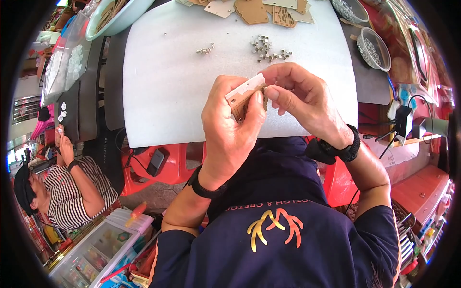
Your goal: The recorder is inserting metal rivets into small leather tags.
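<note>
Left hand (230, 117) pinching small brown wooden piece (242, 98), thumb on top, fingers wrapped behind. Right hand (300, 98) closed on same piece from other side, fingertips meeting at its edge. Piece held above white foam sheet (163, 81). Pile of small metal bits (266, 48) just beyond grip; flat wooden cutouts (259, 10) further out.

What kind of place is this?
Probably a small craft stall or workshop. Both hands, left hand and right hand, hold a small wooden piece over a white foam mat, with wooden cutouts and metal studs nearby.
</note>
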Motion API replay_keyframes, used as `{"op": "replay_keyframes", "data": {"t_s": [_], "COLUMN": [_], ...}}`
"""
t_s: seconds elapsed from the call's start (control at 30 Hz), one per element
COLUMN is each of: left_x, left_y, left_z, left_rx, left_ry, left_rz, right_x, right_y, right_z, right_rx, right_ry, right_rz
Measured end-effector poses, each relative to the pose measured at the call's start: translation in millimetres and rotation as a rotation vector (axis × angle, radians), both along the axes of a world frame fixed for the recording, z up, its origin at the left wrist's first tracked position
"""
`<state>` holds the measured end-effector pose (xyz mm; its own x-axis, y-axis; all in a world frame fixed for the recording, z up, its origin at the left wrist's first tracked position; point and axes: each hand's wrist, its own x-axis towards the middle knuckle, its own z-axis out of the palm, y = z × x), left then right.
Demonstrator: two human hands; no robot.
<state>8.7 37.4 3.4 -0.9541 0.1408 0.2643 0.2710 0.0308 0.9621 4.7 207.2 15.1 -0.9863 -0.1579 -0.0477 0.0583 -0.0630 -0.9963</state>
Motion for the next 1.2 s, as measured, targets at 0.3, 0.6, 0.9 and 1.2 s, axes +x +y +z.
{"op": "replay_keyframes", "data": {"t_s": [0.3, 0.6, 0.9, 1.2], "left_x": [-0.7, -1.6, -4.7, -10.8], "left_y": [-0.5, -8.1, -10.0, -15.3], "left_z": [2.5, 0.8, 0.6, 8.0], "left_rx": [0.065, -0.012, 0.026, 0.271], "left_ry": [-0.029, -0.082, -0.176, -0.315], "left_rz": [-0.089, -0.167, -0.210, -0.092], "right_x": [-5.6, -5.6, -10.3, -3.9], "right_y": [9.1, 13.6, 14.0, 13.9], "right_z": [-6.4, 1.4, -1.5, 9.2], "right_rx": [0.265, 0.082, 0.100, 0.093], "right_ry": [0.358, -0.052, -0.095, -0.283], "right_rz": [0.059, 0.220, 0.204, 0.365]}}
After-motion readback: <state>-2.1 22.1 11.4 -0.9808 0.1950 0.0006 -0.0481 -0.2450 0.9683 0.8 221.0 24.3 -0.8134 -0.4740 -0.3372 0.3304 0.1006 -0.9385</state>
